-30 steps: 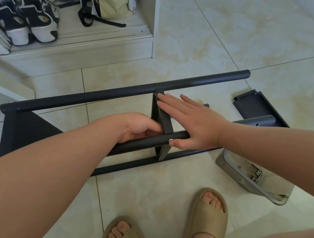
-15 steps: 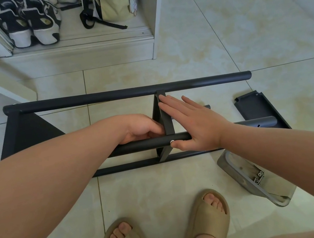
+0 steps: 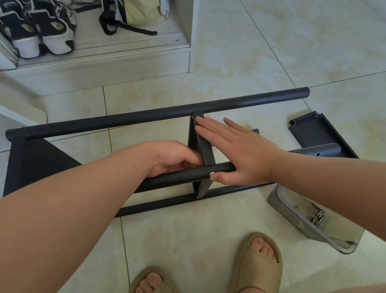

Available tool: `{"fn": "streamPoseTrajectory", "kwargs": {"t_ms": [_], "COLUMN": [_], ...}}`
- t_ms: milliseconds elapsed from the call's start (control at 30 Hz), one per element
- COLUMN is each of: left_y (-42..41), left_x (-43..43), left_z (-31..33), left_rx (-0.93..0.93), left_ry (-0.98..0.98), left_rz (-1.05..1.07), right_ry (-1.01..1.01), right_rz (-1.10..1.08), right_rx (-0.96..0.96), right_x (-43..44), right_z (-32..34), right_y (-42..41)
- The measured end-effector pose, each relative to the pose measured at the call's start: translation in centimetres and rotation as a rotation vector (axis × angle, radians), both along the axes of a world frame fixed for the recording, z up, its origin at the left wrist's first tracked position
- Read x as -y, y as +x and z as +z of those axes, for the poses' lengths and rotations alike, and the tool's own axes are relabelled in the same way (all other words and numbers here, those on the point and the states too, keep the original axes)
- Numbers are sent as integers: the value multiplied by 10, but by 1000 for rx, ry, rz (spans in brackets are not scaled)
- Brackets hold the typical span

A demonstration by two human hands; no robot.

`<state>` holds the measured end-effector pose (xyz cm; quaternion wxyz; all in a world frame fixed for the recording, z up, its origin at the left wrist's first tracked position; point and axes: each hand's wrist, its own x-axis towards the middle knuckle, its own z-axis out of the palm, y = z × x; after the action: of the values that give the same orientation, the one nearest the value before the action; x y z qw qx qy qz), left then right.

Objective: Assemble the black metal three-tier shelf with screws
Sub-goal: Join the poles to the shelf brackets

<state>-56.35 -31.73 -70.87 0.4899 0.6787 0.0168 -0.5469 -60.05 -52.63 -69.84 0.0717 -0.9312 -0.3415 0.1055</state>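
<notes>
Right hand (image 3: 240,154) lies flat, fingers straight, on the middle plate (image 3: 207,154) of the black shelf (image 3: 157,114), which lies on its side on the floor (image 3: 272,48) mid-frame; its thumb tip sits just beside a screw (image 3: 212,174). Left hand (image 3: 176,156) curls beside that plate, fingertips hidden, so its grip cannot be told.

A pair of black-and-white sneakers (image 3: 37,31) is kept in an open white cabinet (image 3: 106,66), with a pale yellow bag (image 3: 142,7) set beside them. Beige slide sandals (image 3: 252,277) are worn on the glossy cream tiled floor (image 3: 271,43).
</notes>
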Motion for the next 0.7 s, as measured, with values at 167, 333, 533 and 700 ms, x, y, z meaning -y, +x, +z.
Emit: {"fn": "streamPoseTrajectory", "kwargs": {"t_ms": [167, 333, 533, 700], "left_y": [1, -1, -2, 1], "left_x": [1, 3, 1, 1], "left_z": [2, 2, 5, 2], "left_rx": [-75, 6, -9, -78], "left_ry": [16, 55, 42, 55], "left_rz": [23, -7, -11, 24], "right_ry": [-10, 2, 7, 9], "right_rz": [0, 0, 2, -2], "right_rx": [0, 3, 3, 1], "right_x": [0, 0, 0, 0], "right_z": [0, 0, -1, 0], "right_y": [0, 1, 1, 0]}}
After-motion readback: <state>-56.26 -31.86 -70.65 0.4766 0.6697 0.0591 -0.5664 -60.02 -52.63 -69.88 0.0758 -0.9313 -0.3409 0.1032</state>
